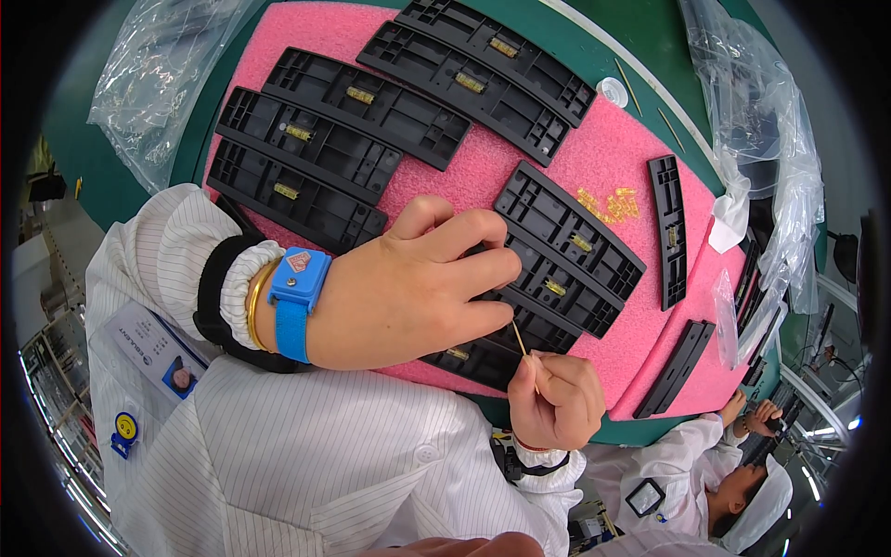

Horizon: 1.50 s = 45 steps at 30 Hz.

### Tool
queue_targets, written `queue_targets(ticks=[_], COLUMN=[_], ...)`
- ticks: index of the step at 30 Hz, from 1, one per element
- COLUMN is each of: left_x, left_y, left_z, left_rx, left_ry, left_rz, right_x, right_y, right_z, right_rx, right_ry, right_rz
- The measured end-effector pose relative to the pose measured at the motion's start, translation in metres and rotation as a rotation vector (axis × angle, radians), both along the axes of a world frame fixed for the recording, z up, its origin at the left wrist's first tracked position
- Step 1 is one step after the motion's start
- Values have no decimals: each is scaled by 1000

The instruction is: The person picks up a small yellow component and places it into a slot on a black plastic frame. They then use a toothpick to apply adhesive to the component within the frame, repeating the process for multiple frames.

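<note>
My left hand (418, 288), with a blue wrist strap (299, 278), bends over a black ribbed plastic part (483, 357) and holds it down; its fingertips are partly hidden. Between thumb and fingers, my right hand (561, 399) pinches a thin wooden stick (521, 340), whose far tip reaches the left fingers and that part. Just beyond lie more curved black parts (594, 246), each bearing a small yellowish, brass-like insert (555, 288). Several similar parts (371, 107) lie farther off to the left.
Pink foam sheet (594, 148) covers much of the green table (640, 37). Loose brass-coloured pieces (608, 206) lie on it. Beyond are a small clear cap (613, 91) and a thin stick (628, 85). Clear plastic bags (756, 111) hang at the right; a co-worker (687, 464) sits lower right.
</note>
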<state>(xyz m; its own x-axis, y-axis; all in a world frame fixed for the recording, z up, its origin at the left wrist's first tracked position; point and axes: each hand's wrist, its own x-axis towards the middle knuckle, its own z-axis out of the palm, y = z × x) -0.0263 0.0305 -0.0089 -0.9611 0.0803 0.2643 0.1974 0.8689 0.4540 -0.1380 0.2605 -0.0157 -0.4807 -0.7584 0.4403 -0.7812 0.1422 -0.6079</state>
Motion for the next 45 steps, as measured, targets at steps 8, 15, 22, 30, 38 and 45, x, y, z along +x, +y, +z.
queue_targets(ticks=[8,15,22,30,38,45], left_x=[0,0,0,0,-1,-2], left_y=[0,0,2,2,2,2], left_z=[-1,-2,0,1,2,4], left_rx=[2,3,16,9,11,-2], left_ry=[-1,3,-10,-1,6,-17], left_rz=[1,6,14,12,13,3], right_x=[0,1,2,5,5,5], right_y=[-3,-2,6,10,4,5], right_z=[3,2,-7,-12,-9,-9], right_rx=[15,21,-39,-260,-286,-263], right_ry=[0,-3,-157,-567,-694,-689], right_rz=[-7,-21,-114,-267,-248,-231])
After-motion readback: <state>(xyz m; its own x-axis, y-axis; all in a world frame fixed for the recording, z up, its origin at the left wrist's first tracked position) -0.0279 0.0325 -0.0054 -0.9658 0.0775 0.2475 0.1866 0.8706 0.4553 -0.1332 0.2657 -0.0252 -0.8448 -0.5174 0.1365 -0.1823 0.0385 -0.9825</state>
